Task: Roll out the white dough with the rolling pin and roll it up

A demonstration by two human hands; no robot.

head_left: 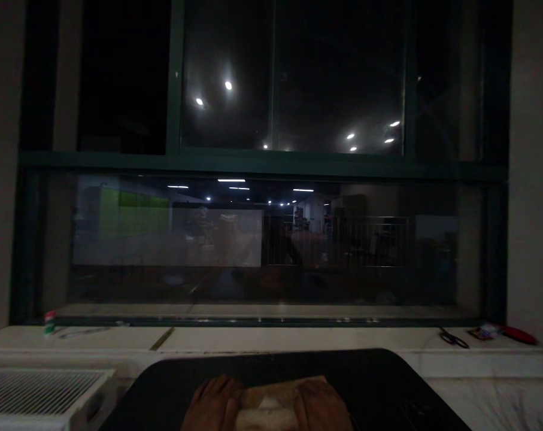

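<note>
At the near edge of the black round-cornered bench (379,377), in the head view, lies a tan rolled cloth (271,402). Its long side runs left to right. The left hand (212,406) rests on its left end and the right hand (322,406) on its right end, both just as near. The fingers (224,389) bend over it, but it is too dark to tell if they grip.

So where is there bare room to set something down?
Bare: the black tabletop either side of the left hand and right hand, and the middle of the sill, left of the scissors. Crowded: the beige bundle under both hands; the sill's right end.
</note>
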